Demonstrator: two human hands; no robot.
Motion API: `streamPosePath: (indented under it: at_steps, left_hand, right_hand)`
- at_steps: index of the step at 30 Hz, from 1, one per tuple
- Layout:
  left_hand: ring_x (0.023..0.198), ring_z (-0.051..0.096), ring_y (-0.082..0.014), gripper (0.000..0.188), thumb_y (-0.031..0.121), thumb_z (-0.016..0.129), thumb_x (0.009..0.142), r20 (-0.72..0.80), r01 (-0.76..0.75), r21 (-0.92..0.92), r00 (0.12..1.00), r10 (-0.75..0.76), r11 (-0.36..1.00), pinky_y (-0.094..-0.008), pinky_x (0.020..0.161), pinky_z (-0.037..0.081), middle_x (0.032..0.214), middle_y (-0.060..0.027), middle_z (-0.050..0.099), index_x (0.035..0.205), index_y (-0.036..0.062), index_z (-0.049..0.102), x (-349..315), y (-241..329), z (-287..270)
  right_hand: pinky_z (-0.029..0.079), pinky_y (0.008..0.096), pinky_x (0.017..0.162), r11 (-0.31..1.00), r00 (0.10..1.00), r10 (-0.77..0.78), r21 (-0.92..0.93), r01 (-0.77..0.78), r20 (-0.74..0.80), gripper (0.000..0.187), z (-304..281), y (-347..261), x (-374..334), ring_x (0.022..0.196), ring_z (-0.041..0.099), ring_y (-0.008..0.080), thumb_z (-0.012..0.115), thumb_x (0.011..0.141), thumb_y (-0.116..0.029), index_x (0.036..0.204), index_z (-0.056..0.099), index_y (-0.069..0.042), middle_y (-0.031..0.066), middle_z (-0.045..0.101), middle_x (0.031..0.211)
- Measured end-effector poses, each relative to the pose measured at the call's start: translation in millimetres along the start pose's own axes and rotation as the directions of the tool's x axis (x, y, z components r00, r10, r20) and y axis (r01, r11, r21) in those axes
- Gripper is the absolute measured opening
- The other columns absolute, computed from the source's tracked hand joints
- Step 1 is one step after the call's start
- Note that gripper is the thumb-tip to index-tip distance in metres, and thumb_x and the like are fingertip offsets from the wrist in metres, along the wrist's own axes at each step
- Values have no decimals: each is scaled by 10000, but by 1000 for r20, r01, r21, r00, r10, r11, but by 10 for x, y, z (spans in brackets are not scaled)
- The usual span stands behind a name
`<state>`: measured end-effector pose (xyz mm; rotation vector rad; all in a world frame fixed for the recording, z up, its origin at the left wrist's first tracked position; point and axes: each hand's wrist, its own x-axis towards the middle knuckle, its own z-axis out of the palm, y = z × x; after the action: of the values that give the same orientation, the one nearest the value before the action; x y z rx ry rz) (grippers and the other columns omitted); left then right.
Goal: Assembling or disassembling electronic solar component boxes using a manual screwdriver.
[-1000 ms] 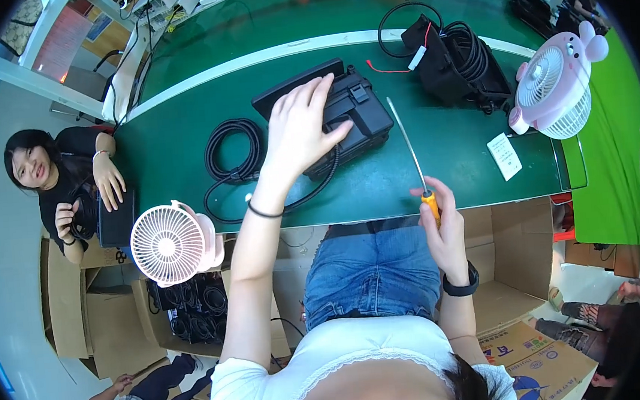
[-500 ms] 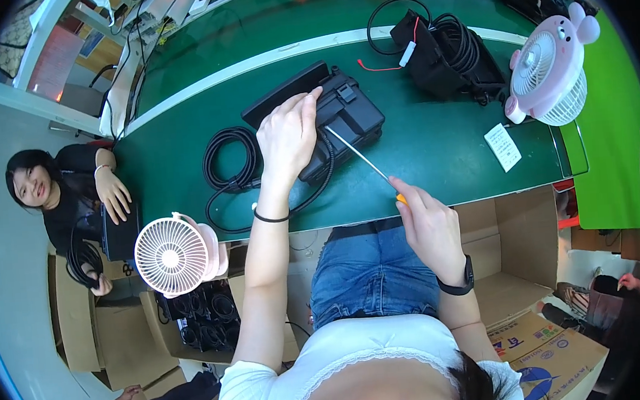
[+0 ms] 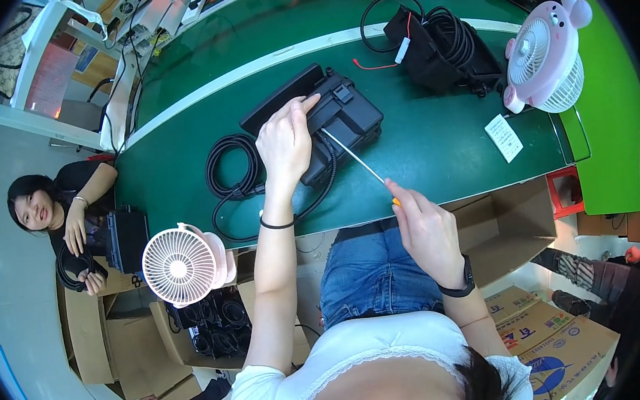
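At the bench [image 3: 436,153] are 2 fans [image 3: 179,268] [image 3: 551,54], 1 latched case [image 3: 361,106], 1 paper slip [image 3: 504,139], 1 screwdriver [image 3: 356,156] and the wearer's 2 hands [image 3: 285,144] [image 3: 429,233].

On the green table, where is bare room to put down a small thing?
Bare: the table between case and card, and from coil to the left end. Crowded: around the case, with coil, left hand and screwdriver close together.

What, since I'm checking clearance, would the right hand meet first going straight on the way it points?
Probably the black case: the screwdriver in the right hand points at its side. Whether the tip touches it is unclear from this view.
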<state>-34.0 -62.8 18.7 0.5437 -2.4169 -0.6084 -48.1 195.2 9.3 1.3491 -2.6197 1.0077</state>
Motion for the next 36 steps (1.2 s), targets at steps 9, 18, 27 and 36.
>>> streamPosePath:
  at_steps: [9, 18, 27, 36]
  left_hand:
    - [1030, 663, -324, 497, 243, 284, 1032, -17, 1, -14, 1000, -1, 1000, -407, 922, 497, 1126, -123, 703, 1054, 106, 761, -12, -4, 5]
    - [1027, 669, -322, 498, 237, 281, 1023, -87, -70, -21, 994, 68, 997, -403, 909, 506, 1133, -120, 705, 1053, 124, 765, -78, -55, -3]
    - [981, 682, -337, 480, 208, 303, 1003, -117, -24, -21, 993, 21, 999, -391, 886, 523, 1110, -125, 712, 1022, 109, 772, -170, 19, -15]
    - [1003, 678, -315, 459, 160, 324, 971, -145, -64, 28, 987, 68, 998, -398, 933, 491, 1113, -128, 711, 1001, 117, 780, -222, 110, 16]
  right_hand:
    - [555, 306, 599, 963, 990, -94, -261, 63, -107, 454, 21, 15, -7, 648, 662, 195, 648, 804, -10, 1250, 626, -94, 87, 673, 957]
    - [558, 402, 645, 899, 992, 44, 429, -91, 117, 360, 25, 181, -4, 728, 680, 363, 634, 916, -84, 1272, 594, -41, 207, 698, 911]
    - [564, 348, 700, 939, 987, 86, 320, -126, 136, 383, -238, -31, -197, 814, 718, 317, 646, 902, -46, 1285, 621, -48, 213, 707, 949]
    - [570, 359, 565, 981, 998, -33, 193, 21, 56, 377, -73, -86, -209, 652, 686, 303, 630, 912, -74, 1283, 588, -25, 179, 699, 899]
